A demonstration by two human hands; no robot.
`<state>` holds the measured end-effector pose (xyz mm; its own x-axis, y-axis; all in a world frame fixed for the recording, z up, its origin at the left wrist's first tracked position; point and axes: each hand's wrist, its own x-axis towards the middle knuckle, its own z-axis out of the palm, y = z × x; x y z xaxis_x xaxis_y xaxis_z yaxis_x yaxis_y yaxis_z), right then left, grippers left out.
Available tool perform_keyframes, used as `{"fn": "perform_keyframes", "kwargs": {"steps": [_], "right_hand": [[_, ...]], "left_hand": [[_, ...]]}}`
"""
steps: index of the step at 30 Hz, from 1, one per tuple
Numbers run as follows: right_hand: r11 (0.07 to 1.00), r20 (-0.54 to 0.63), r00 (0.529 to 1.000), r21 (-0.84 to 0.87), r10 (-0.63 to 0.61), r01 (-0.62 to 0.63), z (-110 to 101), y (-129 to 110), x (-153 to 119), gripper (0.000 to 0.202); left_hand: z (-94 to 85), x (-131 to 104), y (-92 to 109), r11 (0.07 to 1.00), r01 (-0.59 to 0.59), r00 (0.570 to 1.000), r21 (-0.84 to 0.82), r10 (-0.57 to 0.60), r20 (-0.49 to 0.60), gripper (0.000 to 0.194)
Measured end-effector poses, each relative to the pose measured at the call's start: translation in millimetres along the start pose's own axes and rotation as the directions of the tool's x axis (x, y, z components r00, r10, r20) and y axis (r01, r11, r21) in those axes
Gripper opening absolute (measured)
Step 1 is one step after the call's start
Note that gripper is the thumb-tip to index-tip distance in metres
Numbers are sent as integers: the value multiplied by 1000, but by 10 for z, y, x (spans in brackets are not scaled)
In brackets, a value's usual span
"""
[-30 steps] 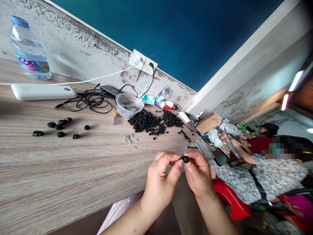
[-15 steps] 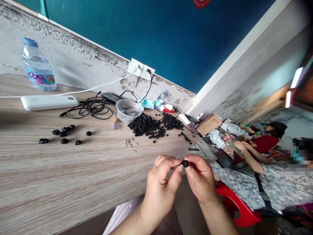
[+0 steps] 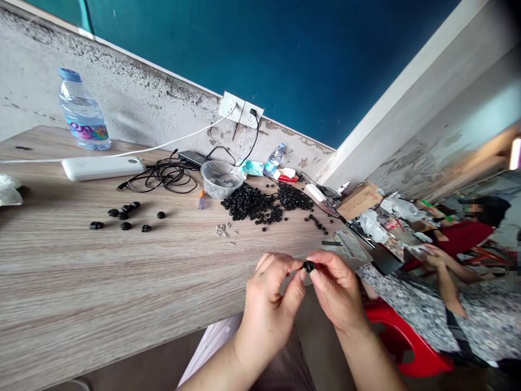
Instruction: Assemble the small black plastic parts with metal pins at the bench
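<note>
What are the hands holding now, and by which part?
A small black part, pinched on its left by the left hand and on its right by the right hand; finer details unclear.

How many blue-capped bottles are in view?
2. One bottle stands at the left, behind the white power bank; the other bottle is farther along the wall, beside the red box. More may be hidden at the cluttered right.
</note>
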<state>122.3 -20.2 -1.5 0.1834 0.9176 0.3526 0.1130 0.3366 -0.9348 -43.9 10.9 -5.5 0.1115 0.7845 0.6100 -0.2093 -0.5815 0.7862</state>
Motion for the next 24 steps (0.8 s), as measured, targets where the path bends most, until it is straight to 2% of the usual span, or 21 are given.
{"fn": "perform_keyframes", "kwargs": {"steps": [6,13,24], "right_hand": [[1000,42,999,7,24,-25,103,64,5,16],[1000,77,997,5,18,-19,178,78,16,14],[999,123,992,22,40,-43,432,105,29,12]], "left_hand": [[-102,-75,2,999,39,999,28,-38,-29,11],[-186,-138,-45,993,106,992,-43,-108,-67,11],[-361,-274,-72,973,208,971,-99,-217,-100,5]]}}
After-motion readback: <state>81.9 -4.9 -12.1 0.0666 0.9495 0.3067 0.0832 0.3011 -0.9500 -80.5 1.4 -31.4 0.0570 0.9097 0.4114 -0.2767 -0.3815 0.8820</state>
